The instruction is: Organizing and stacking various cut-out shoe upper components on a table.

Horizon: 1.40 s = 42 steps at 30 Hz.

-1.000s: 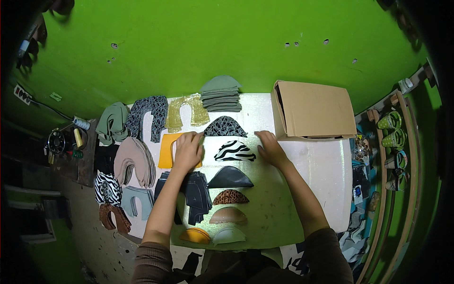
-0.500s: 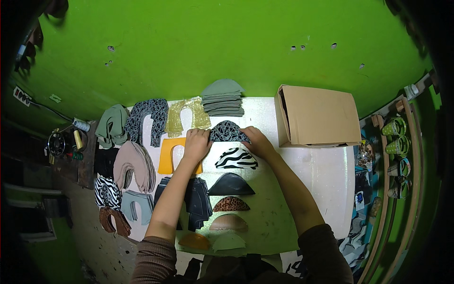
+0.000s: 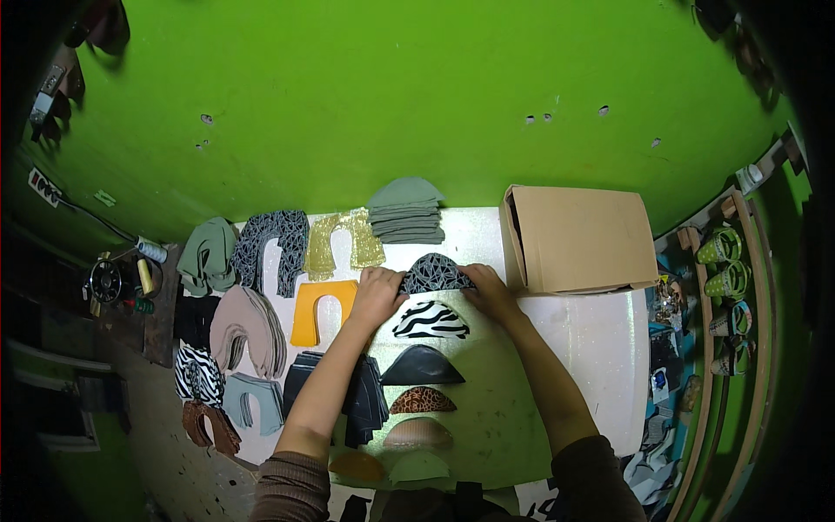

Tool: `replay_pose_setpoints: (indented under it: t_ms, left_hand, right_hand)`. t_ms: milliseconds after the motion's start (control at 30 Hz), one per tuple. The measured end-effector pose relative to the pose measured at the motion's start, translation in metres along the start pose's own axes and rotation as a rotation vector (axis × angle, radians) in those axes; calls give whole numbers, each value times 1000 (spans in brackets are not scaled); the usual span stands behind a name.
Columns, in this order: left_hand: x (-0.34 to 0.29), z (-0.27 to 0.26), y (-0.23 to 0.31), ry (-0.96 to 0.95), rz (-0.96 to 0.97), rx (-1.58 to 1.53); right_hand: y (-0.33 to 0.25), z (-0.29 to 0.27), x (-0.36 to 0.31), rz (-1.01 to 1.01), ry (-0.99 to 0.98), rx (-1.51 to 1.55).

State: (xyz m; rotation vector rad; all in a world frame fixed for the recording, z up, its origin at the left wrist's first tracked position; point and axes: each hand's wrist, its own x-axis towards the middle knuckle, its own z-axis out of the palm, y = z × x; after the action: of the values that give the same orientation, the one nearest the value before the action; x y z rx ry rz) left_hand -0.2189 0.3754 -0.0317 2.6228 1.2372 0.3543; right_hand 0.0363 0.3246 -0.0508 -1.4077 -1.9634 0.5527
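A half-round piece with a black-and-grey line pattern (image 3: pixel 432 273) lies on the table between my hands. My left hand (image 3: pixel 381 296) has its closed fingers on the left corner, and my right hand (image 3: pixel 489 293) grips the right corner. Just nearer to me is a zebra-striped half-round piece (image 3: pixel 432 321). Below that, in a column, come a black piece (image 3: pixel 424 366), a leopard-print piece (image 3: pixel 424 400), a ribbed beige piece (image 3: pixel 418 433), an orange piece (image 3: pixel 357 465) and a pale green piece (image 3: pixel 420 467). Behind my hands rises a stack of green half-round pieces (image 3: pixel 406 213).
Left on the table are U-shaped stacks: gold (image 3: pixel 323 248), yellow-orange (image 3: pixel 304 317), pinkish-beige (image 3: pixel 235 326), grey-blue (image 3: pixel 235 396) and others. A cardboard box (image 3: pixel 581 239) stands back right, near a wooden rack (image 3: pixel 755 348) with sandals (image 3: pixel 729 280). A machine with a wheel (image 3: pixel 106 281) is far left.
Both hands have shifted slightly right with the patterned half-round piece, which now sits more squarely above the zebra-striped one. The whole view has tilted up a little.
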Motion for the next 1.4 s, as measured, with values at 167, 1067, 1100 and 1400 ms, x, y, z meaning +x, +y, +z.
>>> replay_pose_setpoints:
  t_ms: [167,1067,1100,1400]
  left_hand:
    - [3,-3,2,-8,-18,-35]
    - [37,-11,-56,159,-416,-104]
    - [40,-9,-58,171,-452,-162]
    - [56,2,-75,136,-363,-187]
  right_hand:
    - [6,-4,-2,-5,-33,-19]
    - [7,25,70,276,152,-122]
    - [7,27,74,288,133,-205]
    - [15,32,98,296,33,-283]
